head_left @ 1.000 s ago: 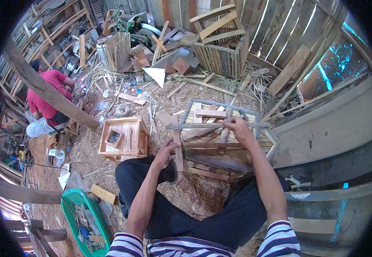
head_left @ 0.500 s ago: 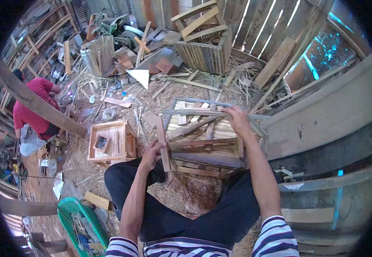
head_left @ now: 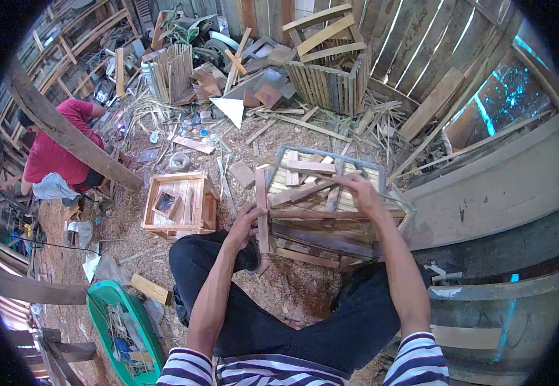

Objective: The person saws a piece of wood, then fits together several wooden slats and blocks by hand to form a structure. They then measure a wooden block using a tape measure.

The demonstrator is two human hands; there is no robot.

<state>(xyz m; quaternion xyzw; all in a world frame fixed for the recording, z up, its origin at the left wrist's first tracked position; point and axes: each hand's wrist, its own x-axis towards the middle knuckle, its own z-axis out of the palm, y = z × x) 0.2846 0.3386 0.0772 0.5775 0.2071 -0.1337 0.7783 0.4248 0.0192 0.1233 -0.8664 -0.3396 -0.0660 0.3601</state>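
Observation:
A slatted wooden crate (head_left: 321, 222) stands on the sawdust floor in front of my crossed legs. My left hand (head_left: 246, 224) grips a narrow upright slat (head_left: 261, 204) at the crate's near left corner. My right hand (head_left: 361, 191) rests on the crate's top, fingers closed on a thin strip (head_left: 305, 190) that lies slantwise across the upper slats. Loose short boards lie inside the top frame.
A smaller open wooden box (head_left: 180, 204) sits to the left. A person in a red shirt (head_left: 54, 154) crouches at far left behind a slanted beam (head_left: 67, 132). A green basin (head_left: 122, 325) lies at lower left. Scrap crates and offcuts pile at the back; a plank wall runs along the right.
The view has shifted slightly. My left hand has slid the upright slat up along the crate's corner. My right hand has moved a little inward on the top strip.

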